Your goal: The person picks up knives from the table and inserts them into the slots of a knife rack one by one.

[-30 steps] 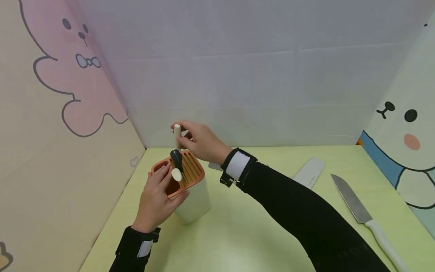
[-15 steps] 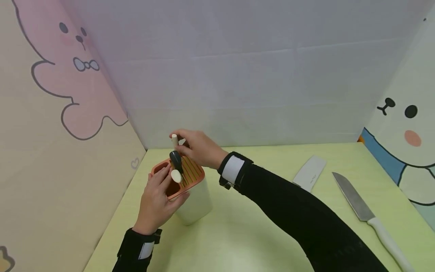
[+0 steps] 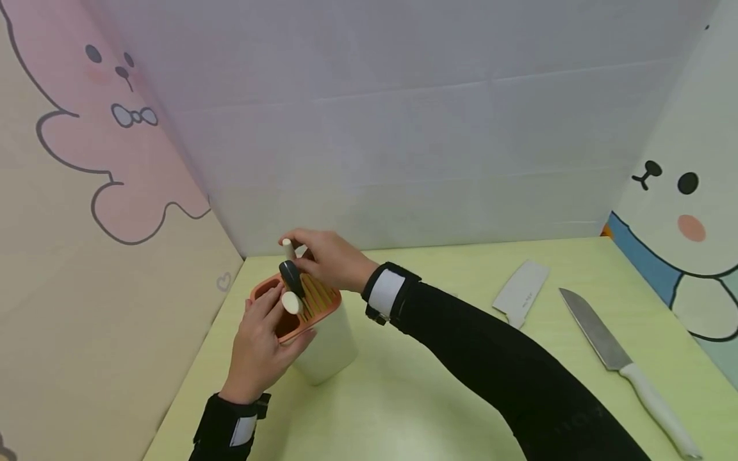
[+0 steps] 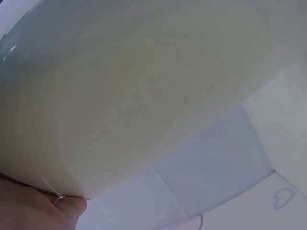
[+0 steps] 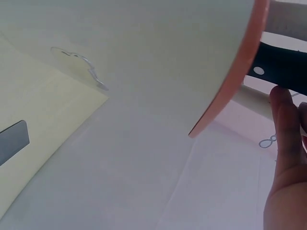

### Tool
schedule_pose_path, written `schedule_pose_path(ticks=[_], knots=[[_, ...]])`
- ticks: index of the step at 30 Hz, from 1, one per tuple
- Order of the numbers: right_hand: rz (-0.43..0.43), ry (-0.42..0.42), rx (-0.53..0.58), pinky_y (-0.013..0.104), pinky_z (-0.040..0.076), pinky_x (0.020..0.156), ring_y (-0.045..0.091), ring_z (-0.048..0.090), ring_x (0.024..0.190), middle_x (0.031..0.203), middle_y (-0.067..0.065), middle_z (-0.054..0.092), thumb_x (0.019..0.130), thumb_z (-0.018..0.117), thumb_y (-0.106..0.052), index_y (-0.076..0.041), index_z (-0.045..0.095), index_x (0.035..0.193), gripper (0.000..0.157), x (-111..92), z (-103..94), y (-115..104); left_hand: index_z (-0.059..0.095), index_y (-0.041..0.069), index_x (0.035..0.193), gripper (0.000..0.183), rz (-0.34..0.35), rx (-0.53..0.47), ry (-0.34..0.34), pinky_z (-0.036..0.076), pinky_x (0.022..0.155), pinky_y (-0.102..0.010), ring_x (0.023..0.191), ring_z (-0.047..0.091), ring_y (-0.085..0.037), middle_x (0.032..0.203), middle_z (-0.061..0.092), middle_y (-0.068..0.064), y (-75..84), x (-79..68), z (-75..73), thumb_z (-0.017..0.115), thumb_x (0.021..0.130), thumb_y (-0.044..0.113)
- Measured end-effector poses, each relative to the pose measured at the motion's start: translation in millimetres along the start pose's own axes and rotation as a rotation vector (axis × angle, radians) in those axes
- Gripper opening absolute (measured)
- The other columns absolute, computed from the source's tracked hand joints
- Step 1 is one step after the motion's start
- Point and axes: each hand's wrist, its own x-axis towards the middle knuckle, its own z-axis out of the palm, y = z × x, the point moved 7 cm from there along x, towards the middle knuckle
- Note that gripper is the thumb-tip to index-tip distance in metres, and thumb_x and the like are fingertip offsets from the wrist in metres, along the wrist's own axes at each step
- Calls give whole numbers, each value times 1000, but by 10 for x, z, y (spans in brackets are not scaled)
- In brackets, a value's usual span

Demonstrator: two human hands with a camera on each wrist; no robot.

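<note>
A white knife block [image 3: 328,352] with an orange slotted top stands at the left of the table. My left hand [image 3: 256,355] grips its near-left rim, fingers over the top and thumb along the side. My right hand [image 3: 331,259] pinches the pale handle of a knife [image 3: 287,247] at the block's far edge; its blade is hidden. Nearer me, a black handle [image 3: 291,276] and another white handle [image 3: 292,303] stick up from the block. In the right wrist view, a finger lies close against the black handle [image 5: 283,67]. The left wrist view is mostly block wall [image 4: 129,105].
To the right lie a white cleaver [image 3: 521,293], partly behind the right sleeve, and a white-handled chef's knife [image 3: 599,333]. A grey blade end [image 5: 12,141] shows in the right wrist view. Printed cloth walls [image 3: 403,160] enclose the table.
My right hand has come down with the pale knife handle, which now stands lower against the block. The left hand keeps its grip. The head view has shifted slightly.
</note>
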Motion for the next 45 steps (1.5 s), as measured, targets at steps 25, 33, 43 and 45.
schedule_pose_path(ticks=[25, 33, 43, 45], knots=[[87, 29, 20, 21, 51, 73, 4, 56, 91, 123, 2, 56, 94, 52, -9, -14, 40, 140, 48, -245, -139, 264, 50, 13, 135, 73, -12, 3, -18, 39, 94, -63, 121, 44, -33, 134, 49, -16, -34, 9, 64, 74, 74, 45], [153, 103, -111, 34, 48, 90, 12, 52, 107, 128, 4, 54, 94, 54, -18, -14, 40, 139, 47, -836, -553, 652, 48, 12, 136, 76, -15, 13, -13, 42, 94, -59, 122, 43, -32, 135, 48, -15, -17, 39, 74, 73, 74, 48], [290, 232, -331, 53, 41, 95, 30, 43, 121, 129, 13, 52, 91, 61, -20, -6, 49, 130, 43, -2216, -1011, 1014, 48, 10, 136, 77, 2, -7, 2, 41, 92, -62, 121, 43, -35, 133, 49, -17, 47, 69, 75, 74, 74, 48], [348, 259, -349, 55, 39, 95, 33, 41, 122, 130, 16, 50, 91, 62, -22, -4, 49, 128, 43, -2446, -1058, 1060, 49, 9, 135, 76, 10, -12, 7, 42, 91, -63, 120, 44, -36, 132, 50, -18, 57, 87, 64, 75, 74, 47]])
